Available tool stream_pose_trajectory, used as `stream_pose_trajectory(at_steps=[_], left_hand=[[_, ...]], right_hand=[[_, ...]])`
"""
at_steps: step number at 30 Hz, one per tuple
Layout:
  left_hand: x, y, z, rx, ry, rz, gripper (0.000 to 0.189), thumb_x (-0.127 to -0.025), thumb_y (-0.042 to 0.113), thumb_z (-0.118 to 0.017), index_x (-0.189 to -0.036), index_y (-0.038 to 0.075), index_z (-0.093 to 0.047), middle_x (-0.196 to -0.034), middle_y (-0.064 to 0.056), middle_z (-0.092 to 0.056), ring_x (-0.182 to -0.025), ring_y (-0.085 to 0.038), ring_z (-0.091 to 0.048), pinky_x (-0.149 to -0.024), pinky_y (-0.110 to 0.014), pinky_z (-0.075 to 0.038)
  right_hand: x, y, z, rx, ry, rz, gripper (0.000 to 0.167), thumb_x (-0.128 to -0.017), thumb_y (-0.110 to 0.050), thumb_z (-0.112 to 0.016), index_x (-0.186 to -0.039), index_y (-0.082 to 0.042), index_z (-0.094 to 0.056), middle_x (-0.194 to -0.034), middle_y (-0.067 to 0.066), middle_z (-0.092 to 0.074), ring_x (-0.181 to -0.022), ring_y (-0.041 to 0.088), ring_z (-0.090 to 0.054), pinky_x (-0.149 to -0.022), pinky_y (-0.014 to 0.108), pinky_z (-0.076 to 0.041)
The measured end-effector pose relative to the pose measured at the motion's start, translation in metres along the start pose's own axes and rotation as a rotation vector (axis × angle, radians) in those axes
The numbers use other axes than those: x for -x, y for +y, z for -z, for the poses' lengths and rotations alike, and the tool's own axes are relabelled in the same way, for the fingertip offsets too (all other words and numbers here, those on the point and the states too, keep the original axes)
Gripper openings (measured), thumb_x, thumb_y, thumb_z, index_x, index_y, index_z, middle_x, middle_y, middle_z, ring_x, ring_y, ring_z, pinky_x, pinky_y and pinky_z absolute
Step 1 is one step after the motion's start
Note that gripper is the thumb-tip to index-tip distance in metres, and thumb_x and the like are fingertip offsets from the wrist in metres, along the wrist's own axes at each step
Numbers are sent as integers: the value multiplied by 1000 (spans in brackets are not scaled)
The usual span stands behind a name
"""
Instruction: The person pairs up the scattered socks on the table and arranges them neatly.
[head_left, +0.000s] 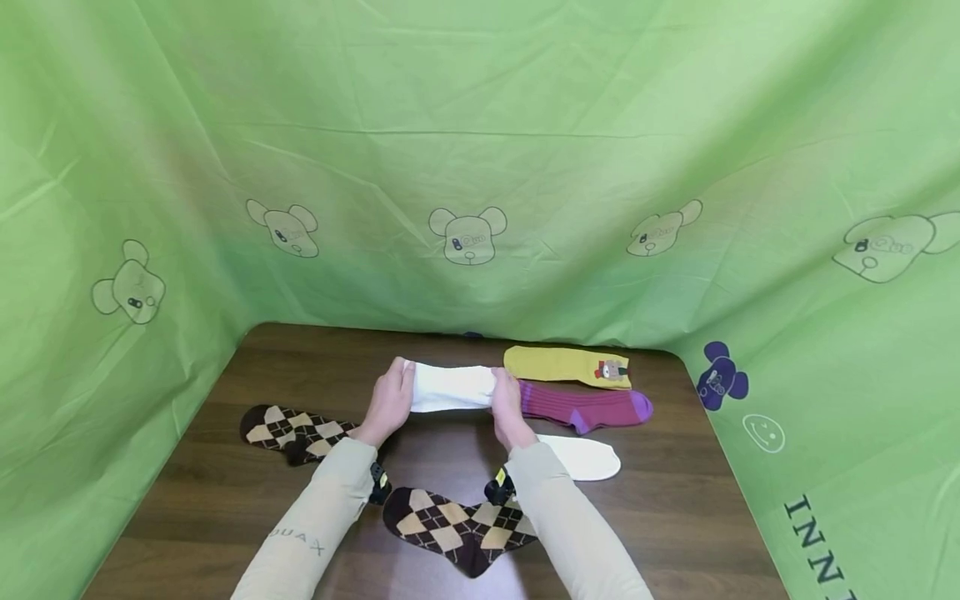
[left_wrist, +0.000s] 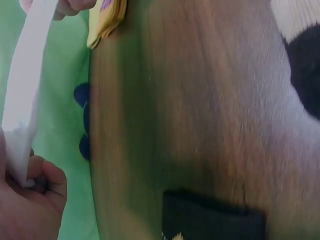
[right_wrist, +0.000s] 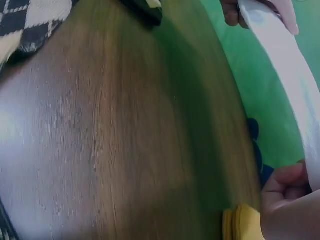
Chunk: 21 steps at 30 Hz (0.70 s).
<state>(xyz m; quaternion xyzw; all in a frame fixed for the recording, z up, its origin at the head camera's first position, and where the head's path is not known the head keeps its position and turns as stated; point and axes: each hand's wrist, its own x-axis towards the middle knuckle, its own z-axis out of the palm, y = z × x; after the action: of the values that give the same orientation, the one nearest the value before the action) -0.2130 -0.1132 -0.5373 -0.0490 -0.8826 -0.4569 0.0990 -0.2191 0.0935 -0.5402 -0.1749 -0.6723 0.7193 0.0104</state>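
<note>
White, soft-looking fabric is spanning the gap between two bare hands: a flat white knitted sock (head_left: 453,388), raised off the table towards its far side. The left hand (head_left: 390,398) is gripping one end, fingers curled closely round the cloth; the right hand (head_left: 507,398) is pinching the other end, its fingers likewise bent. The sock is probably weighing little, and its cloth is looking limp, slightly stretchy and hardly fragile; the two ends are offering the surest hold, as that is keeping the middle from sagging.

Beneath, a dark brown wood-grain table (head_left: 660,508) is bearing more socks. One yellow sock with a small animal figure (head_left: 555,365) is lying by the far edge, a ribbed magenta sock with purple heel and toe (head_left: 585,406) nearer, and a second white sock (head_left: 588,458) is showing beside the pale right sleeve (head_left: 573,517). Two brown-and-beige argyle socks (head_left: 442,525) are lying nearby, partly hidden. Green printed fabric (head_left: 465,100) is hanging around the far side and flanks.
</note>
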Motion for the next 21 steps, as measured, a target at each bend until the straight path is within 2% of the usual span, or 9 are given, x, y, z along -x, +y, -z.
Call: stream_pose_trajectory(at_steps=[3, 5, 8, 13, 18, 21], left_hand=[[4, 6, -7, 4, 5, -11, 27, -111, 22, -40, -91, 6, -49, -65, -6, -41, -61, -25, -45, -59, -39, -40], [6, 8, -12, -1, 3, -17, 27, -111, 23, -40, -93, 6, -50, -66, -5, -43, -61, -23, -46, -58, -38, -40], [10, 11, -18, 7, -4, -16, 27, -112, 24, -40, -94, 7, -51, -67, -5, -45, -60, -22, -46, -57, -37, -40], [12, 15, -25, 34, 13, -6, 27, -111, 27, -42, -92, 10, -52, -66, -3, -46, -59, -21, -47, -57, -36, -40], [13, 20, -28, 45, 28, -13, 27, -110, 30, -45, -94, 11, -55, -66, -1, -47, -60, -20, -49, -58, -36, -41], [14, 23, -30, 42, 17, -19, 28, -110, 32, -45, -94, 12, -55, -65, 0, -47, -59, -19, -48, -58, -36, -41]], right_hand=[[0, -1, 9, 56, 48, 91, 31, -105, -22, -45, -112, 5, -58, -108, 18, -54, -106, 29, -48, -96, 41, -39], [1, -1, 15, 64, 65, 121, 28, -107, -22, -45, -94, 0, -55, -89, 12, -48, -91, 26, -46, -85, 38, -39], [0, -1, 24, 51, 83, 139, 31, -108, -25, -48, -81, -9, -48, -78, 3, -41, -80, 20, -42, -75, 34, -37], [-2, 1, 40, 75, 116, 196, 33, -105, -26, -56, -76, -12, -49, -71, -1, -42, -72, 16, -43, -68, 30, -38], [-7, 4, 59, 136, 153, 306, 29, -101, -22, -65, -76, -10, -54, -59, -6, -37, -56, 10, -38, -53, 24, -34], [-7, 3, 68, 178, 168, 346, 28, -100, -23, -68, -78, -7, -57, -56, -8, -35, -52, 9, -35, -49, 23, -31]])
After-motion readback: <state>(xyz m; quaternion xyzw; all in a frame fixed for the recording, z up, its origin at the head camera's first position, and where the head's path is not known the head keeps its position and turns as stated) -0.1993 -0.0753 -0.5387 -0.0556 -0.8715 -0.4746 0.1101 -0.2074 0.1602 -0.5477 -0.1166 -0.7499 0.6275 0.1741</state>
